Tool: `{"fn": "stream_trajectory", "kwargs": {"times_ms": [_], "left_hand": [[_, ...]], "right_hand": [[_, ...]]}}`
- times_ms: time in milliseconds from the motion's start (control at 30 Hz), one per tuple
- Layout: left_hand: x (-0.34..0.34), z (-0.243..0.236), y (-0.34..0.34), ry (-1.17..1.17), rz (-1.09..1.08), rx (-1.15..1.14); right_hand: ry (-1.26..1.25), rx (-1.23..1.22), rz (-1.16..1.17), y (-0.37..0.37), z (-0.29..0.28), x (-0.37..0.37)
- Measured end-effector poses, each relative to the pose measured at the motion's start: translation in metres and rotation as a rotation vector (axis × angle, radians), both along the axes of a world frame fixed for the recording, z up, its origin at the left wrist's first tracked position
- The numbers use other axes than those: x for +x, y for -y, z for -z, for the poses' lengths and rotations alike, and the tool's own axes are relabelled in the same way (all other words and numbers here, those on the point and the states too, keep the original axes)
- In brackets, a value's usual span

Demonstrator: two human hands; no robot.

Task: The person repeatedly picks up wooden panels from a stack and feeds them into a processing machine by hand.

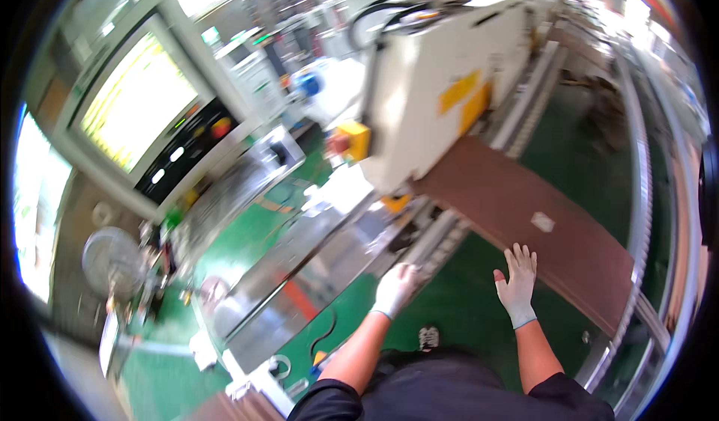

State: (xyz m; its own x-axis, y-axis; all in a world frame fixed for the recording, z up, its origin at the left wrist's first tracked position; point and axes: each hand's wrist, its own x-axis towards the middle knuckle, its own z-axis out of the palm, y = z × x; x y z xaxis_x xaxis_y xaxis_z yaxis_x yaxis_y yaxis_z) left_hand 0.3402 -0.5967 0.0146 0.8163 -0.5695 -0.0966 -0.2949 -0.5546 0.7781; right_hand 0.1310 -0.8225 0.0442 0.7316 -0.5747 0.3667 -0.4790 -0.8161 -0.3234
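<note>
A long brown panel (539, 230) with a small whitish label lies across the rails of a machine, its far left end against the white housing. My right hand (517, 282), in a pale glove with coloured fingertips, is open at the panel's near edge, fingers spread. Whether its fingertips touch the panel I cannot tell. My left hand (395, 289), gloved too, is beside the near end of the metal rail (442, 240), left of the panel. Motion blurs its fingers, and I see nothing clearly held in it.
The white machine housing (442, 84) carries a red-and-yellow stop button (350, 141). A control screen (138, 92) stands at the left, above a fan (112, 260). A shiny metal table (299, 271) is left of me. A curved rail (638, 196) runs along the right.
</note>
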Motion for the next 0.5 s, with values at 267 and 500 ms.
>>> {"fn": "stream_trajectory", "kwargs": {"times_ms": [267,500], "left_hand": [[-0.06,-0.022,-0.173,0.124,-0.014,0.395],[-0.155,0.039,-0.375,-0.324,-0.847,0.209]], "right_hand": [[0.136,0.375,-1.086,-0.205,-0.011,0.131],[0.013,0.087,-1.094,-0.273,0.006,0.122]]}}
